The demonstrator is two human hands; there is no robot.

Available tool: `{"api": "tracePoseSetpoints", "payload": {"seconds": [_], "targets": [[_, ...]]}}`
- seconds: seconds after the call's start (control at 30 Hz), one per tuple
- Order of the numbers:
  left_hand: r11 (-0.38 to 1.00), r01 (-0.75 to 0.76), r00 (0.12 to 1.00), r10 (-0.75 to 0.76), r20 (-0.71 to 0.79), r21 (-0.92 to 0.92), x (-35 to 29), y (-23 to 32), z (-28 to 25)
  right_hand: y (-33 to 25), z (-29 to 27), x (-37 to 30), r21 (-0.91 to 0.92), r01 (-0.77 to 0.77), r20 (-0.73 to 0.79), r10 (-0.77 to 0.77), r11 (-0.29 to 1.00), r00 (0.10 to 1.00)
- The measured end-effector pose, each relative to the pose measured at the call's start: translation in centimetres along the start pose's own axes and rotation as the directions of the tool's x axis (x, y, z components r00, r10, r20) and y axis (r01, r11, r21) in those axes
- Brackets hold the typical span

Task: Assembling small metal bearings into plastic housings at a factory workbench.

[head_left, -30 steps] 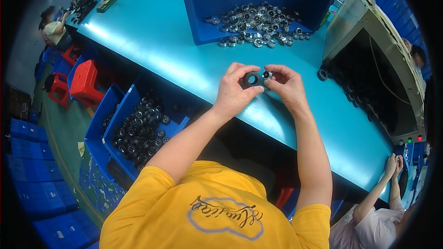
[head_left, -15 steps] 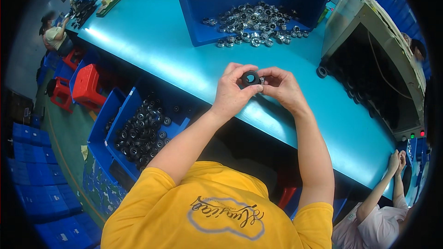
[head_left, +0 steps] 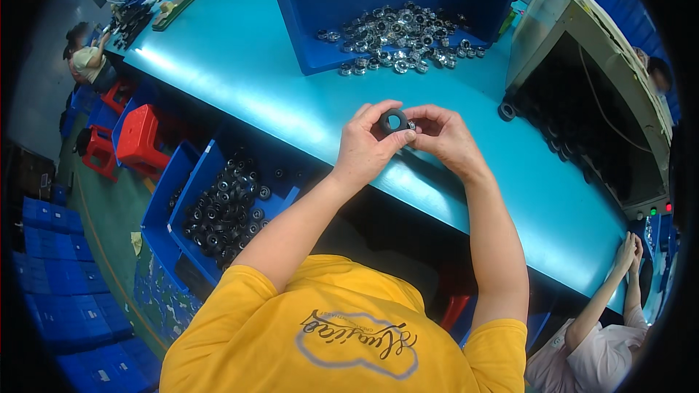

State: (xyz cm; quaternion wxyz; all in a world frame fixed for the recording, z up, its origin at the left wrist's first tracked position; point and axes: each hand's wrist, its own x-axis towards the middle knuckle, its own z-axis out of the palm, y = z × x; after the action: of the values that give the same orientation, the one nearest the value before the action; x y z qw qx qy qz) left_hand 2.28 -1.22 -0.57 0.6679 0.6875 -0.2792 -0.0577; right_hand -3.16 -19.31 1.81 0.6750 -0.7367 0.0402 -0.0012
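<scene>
Ring (head_left: 394,121), black, sits pinched between both hands just above the worktop (head_left: 240,80), near its front edge. Left hand (head_left: 370,147) clamps it by thumb and fingers; right hand (head_left: 444,138) closes on its right side, fingertips touching a small silvery piece there. Best, I'd judge, to keep the ring square and press evenly so nothing cocks. Farther across the worktop lies the heap of bearings (head_left: 400,36); below its front edge, a bin (head_left: 191,196) of black rings. Against half a second ago, the ring now faces up, hole showing.

Both forearms reach forward, left hand (head_left: 368,147) and right hand (head_left: 444,140) meeting, fingertips apparently pinched together.
</scene>
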Motion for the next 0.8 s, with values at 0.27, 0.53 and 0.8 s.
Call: {"api": "tracePoseSetpoints", "payload": {"seconds": [0.27, 0.53, 0.8], "targets": [[0.999, 0.01, 0.999, -0.009, 0.033, -0.041, 0.1, -0.6, -0.1, 0.3, 0.5, 0.0, 0.045, 0.01, 0.03, -0.012, 0.999, 0.999], [0.999, -0.024, 1.0, 0.024, 0.013, -0.038, 0.0, 0.1, 0.0, 0.6, 0.0, 0.1, -0.005, 0.037, 0.021, -0.036, 0.999, 0.999], [0.998, -0.036, 0.999, 0.036, -0.004, -0.045, 0.0, 0.2, 0.1, 0.9, 0.0, 0.2, 0.046, 0.028, 0.027, -0.029, 0.999, 0.999]]}}
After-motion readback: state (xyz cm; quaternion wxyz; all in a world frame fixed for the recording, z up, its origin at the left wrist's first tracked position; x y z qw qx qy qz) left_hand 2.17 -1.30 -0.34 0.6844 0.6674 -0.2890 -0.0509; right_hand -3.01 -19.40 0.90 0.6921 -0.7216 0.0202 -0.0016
